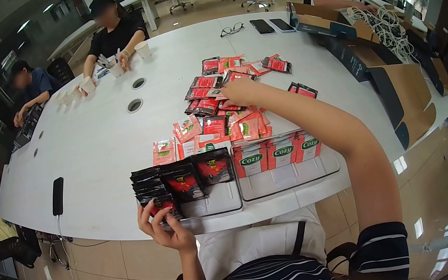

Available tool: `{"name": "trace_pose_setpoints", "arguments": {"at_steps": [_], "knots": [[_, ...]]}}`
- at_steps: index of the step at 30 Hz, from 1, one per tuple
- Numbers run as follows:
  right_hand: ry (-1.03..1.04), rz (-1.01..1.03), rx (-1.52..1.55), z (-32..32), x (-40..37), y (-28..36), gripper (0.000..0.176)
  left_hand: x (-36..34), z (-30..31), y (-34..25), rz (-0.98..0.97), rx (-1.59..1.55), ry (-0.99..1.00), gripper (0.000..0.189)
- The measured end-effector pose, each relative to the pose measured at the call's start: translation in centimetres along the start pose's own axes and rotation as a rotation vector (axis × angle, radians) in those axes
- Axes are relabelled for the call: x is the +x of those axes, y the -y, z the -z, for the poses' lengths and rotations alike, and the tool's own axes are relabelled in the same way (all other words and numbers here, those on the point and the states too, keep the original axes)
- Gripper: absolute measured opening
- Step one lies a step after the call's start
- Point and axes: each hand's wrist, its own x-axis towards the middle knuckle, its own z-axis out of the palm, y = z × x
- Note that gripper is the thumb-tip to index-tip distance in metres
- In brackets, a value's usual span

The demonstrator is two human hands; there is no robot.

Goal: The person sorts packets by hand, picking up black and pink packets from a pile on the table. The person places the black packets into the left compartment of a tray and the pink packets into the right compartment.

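Note:
At the front edge of the white table, my left hand point(168, 231) has its fingers bent around a black sachet point(165, 206) at the near left corner of a tray point(210, 203). Rows of black-and-red sachets point(184, 181) stand upright in that tray. My right hand point(237, 92) reaches into the loose pile of red and black sachets point(214, 125); its fingertips are partly hidden among the packets. Right of the first tray, a second tray point(290, 185) holds upright red Cozy packets point(283, 154) along its far side. Pink sachets point(164, 151) lie behind the trays.
A black phone-like device point(58, 196) with a cable lies left. Glasses point(232, 30) and two phones point(262, 26) lie at the far side. Open cardboard boxes point(404, 91) and white cables point(385, 26) are on the right. Three people sit around; paper cups point(142, 49) stand far left.

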Motion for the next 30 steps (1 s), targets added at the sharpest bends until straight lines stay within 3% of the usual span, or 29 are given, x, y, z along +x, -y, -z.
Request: {"name": "trace_pose_setpoints", "arguments": {"at_steps": [6, 9, 15, 18, 20, 24, 27, 29, 30], "knots": [[-0.13, 0.024, -0.098, 1.3, 0.7, 0.9, 0.02, -0.3, 0.0, 0.4, 0.044, -0.091, -0.03, 0.011], [-0.328, 0.043, -0.1, -0.4, 1.8, 0.9, 0.016, -0.2, -0.1, 0.4, 0.034, -0.09, -0.026, 0.011], [-0.204, -0.073, 0.029, 2.8, 0.0, -0.5, 0.024, -0.2, 0.0, 0.4, 0.032, -0.112, -0.045, 0.012], [-0.466, 0.016, 0.558, 4.0, -2.5, -1.7, 0.028, -0.1, -0.1, 0.0, 0.031, -0.114, -0.095, 0.011], [-0.476, -0.059, 0.694, 5.3, -4.9, -1.3, 0.028, -0.3, 0.4, 0.0, -0.047, -0.004, -0.101, 0.011], [-0.379, -0.242, 1.308, 10.8, -12.8, 4.4, 0.028, -0.9, 0.1, -1.6, -0.164, -0.374, -0.112, 0.016], [-0.433, -0.057, 1.535, 11.9, -17.3, 8.6, 0.03, 0.0, -0.3, -5.6, 0.076, -0.78, 0.034, 0.03], [-0.221, -0.097, 1.478, 13.8, -20.6, 11.5, 0.035, 1.1, 0.0, -7.7, 0.326, -1.045, 0.304, 0.055], [-0.19, -0.012, 1.417, 12.6, -21.5, 12.3, 0.037, 1.4, -0.2, -8.1, 0.415, -1.177, 0.381, 0.061]]}}
